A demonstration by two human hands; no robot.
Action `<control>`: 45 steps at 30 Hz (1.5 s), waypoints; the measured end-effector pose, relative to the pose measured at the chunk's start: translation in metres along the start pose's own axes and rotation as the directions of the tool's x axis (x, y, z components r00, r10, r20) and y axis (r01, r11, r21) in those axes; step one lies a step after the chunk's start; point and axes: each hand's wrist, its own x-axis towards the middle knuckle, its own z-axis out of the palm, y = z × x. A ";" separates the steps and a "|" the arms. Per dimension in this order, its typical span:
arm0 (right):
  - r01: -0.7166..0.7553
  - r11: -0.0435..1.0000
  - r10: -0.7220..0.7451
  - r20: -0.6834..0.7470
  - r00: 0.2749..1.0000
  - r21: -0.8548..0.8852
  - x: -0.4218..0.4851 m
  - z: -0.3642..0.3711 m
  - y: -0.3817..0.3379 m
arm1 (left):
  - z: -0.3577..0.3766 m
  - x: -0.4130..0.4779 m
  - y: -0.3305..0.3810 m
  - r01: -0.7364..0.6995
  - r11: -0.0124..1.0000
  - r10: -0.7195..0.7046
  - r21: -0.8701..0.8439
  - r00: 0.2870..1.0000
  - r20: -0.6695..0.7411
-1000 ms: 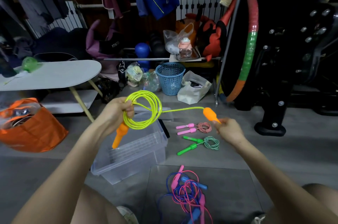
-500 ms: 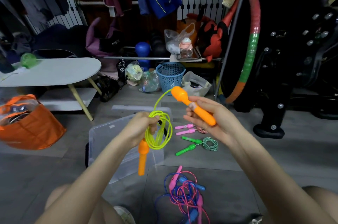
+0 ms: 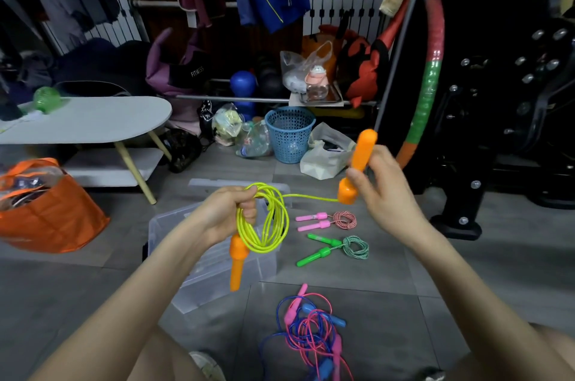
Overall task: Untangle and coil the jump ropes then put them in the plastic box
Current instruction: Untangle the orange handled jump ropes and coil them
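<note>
By my reading, the task was about halfway done. Above the plastic box (image 3: 214, 284), the left hand (image 3: 224, 212) was clenched round the gathered loops of the yellow rope (image 3: 270, 234), and one orange handle (image 3: 237, 265) dangled below the fist over the box. To the right of the box and higher up, the right hand (image 3: 385, 194) grasped the other orange handle (image 3: 357, 162) upright. Only a short straight run of yellow cord stretched from it to the coil, so this rope looked almost fully wound. It would likely need that last stretch taken in before going into the box. On the floor just right of the box lay two ropes already coiled: the pink-handled rope (image 3: 326, 220) and, nearer the person, the green-handled rope (image 3: 339, 248). Both were outside the box, and what showed of the box's inside held no rope. In front of the box, closest to the person, a tangle of blue and pink ropes (image 3: 311, 327) lay unsorted on the floor. That tangle's untangling and coiling, and all the boxing, seemed left to do.
</note>
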 end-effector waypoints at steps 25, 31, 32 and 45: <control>-0.393 0.730 0.117 0.465 0.878 0.559 -0.022 0.001 -0.006 | 0.022 -0.005 0.003 -0.235 0.949 0.242 0.212 0.970 -0.007; -0.357 0.834 0.257 0.276 0.926 0.420 -0.029 -0.014 -0.021 | 0.022 0.002 0.003 -0.291 0.858 0.341 0.423 0.939 -0.046; -0.341 0.886 0.249 0.297 0.922 0.314 -0.032 -0.014 -0.021 | 0.022 0.003 0.004 -0.298 0.854 0.354 0.427 0.933 -0.058; -0.151 0.988 0.150 -0.227 0.962 0.011 -0.020 0.060 -0.040 | 0.055 0.024 -0.010 -0.198 0.980 0.187 -0.008 0.936 -0.298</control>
